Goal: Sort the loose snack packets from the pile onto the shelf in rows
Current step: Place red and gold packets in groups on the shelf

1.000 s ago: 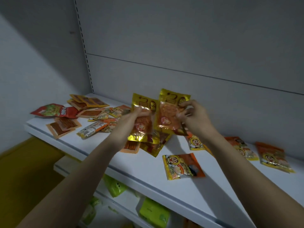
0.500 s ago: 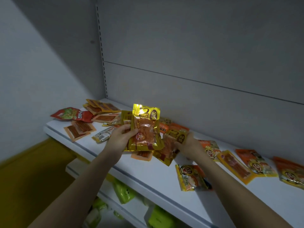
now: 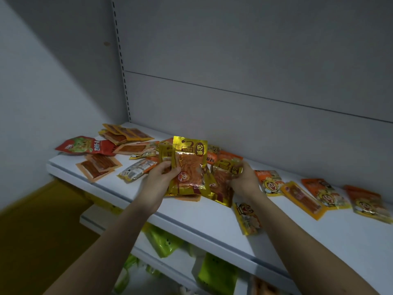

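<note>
My left hand (image 3: 160, 179) grips a small stack of gold snack packets (image 3: 188, 167), held upright above the white shelf (image 3: 212, 218). My right hand (image 3: 244, 177) has its fingers curled round another gold packet (image 3: 225, 173) that lies low on the pile of loose packets (image 3: 210, 155) at the shelf's middle. To the left lie a red and green packet (image 3: 85, 145) and several orange strip packets (image 3: 98, 167). On the right, several orange and yellow cartoon packets (image 3: 325, 195) lie side by side.
The grey back panel (image 3: 255, 81) rises right behind the pile, with a slotted upright (image 3: 122, 60) at its left. Green packs (image 3: 163, 243) sit on lower shelves below the front edge. A yellow floor (image 3: 32, 231) shows at bottom left.
My right hand dropped from beside the left down to the pile with its gold packet. The left hand kept its stack and sank slightly. The camera panned left.
</note>
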Demonstrator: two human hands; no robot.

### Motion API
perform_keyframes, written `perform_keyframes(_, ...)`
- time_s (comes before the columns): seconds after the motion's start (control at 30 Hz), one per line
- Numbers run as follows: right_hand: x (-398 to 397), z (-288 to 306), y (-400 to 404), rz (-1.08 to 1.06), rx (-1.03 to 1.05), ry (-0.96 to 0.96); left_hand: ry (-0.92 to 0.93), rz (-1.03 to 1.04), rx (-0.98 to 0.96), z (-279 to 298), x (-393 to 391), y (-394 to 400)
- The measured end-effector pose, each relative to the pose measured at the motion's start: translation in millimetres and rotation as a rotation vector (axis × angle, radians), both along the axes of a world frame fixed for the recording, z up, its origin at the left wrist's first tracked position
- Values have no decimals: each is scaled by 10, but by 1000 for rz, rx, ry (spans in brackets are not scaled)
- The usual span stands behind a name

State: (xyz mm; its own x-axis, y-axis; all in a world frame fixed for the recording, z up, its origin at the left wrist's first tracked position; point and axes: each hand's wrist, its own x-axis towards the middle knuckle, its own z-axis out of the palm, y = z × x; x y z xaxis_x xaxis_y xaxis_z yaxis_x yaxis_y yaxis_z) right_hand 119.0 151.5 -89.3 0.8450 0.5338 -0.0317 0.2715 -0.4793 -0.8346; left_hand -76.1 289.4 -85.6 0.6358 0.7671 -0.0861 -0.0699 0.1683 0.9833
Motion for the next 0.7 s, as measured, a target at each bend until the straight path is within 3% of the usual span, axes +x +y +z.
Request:
perform_keyframes(0.23,79,111,-406,-137,285,14,-179,-75,59,-75,115,-123)
perform_keyframes(0.4,-30,390,-785,-181,477,-6,-44,-141,144,-29,165,-340)
perform_keyframes(0.7,-356,535,-1356,-25,499,-37,-29,-311,191,126,451,-1141)
